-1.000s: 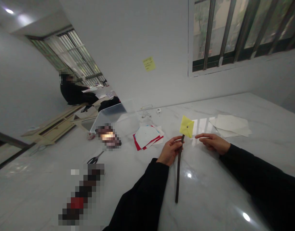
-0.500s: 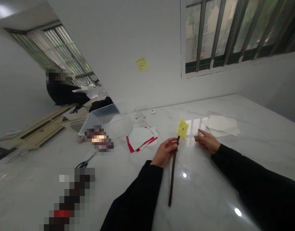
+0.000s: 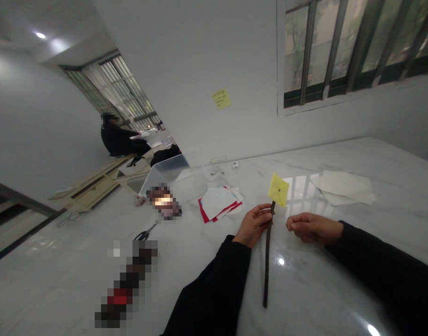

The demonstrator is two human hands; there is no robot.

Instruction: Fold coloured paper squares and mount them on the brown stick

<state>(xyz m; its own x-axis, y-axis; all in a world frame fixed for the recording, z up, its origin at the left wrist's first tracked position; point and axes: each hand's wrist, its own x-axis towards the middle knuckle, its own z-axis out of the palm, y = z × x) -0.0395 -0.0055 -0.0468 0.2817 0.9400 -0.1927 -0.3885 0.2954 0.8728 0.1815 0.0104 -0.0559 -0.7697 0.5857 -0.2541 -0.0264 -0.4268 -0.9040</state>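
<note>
My left hand (image 3: 255, 225) is closed around the upper part of a brown stick (image 3: 267, 261). At the stick's top sits a yellow folded-paper pinwheel (image 3: 278, 190) with a small dark pin at its centre. The stick slants slightly, its lower end toward me above the white marbled table. To the right, apart from the stick, my right hand (image 3: 314, 227) has its fingers curled in; nothing shows in them.
White sheets (image 3: 347, 187) lie at the right back. Red and white papers (image 3: 219, 204) are stacked left of my left hand. Farther left are scissors (image 3: 144, 233), a clear plastic bin (image 3: 165, 168) and blurred-out items. A person (image 3: 118, 137) sits far off by a window.
My right hand has curled its stretched fingers and drawn back a little from beside the pinwheel. My left hand keeps hold of the stick. The view has swung left.
</note>
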